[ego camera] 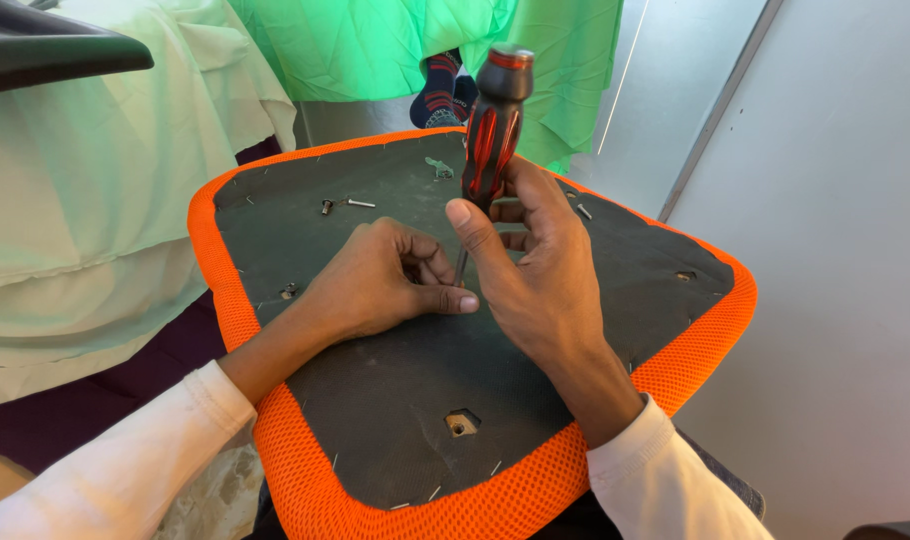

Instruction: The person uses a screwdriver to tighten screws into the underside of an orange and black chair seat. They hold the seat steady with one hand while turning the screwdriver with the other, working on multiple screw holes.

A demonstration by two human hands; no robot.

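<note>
While I steady things: my left hand (375, 285) pinches shut at the screwdriver (490, 140) tip.
Right grip: my right hand (535, 265) clamps the handle.
Doing it well: press straight down, no wobble.
Axis: near upright, tip down on the seat base (375, 400), centre.

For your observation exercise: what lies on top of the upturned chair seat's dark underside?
On the seat: a loose bolt, a small fitting, and both hands, the left hand steadying the shaft of the screwdriver held by the right hand. The tip is hidden behind the fingers.
</note>
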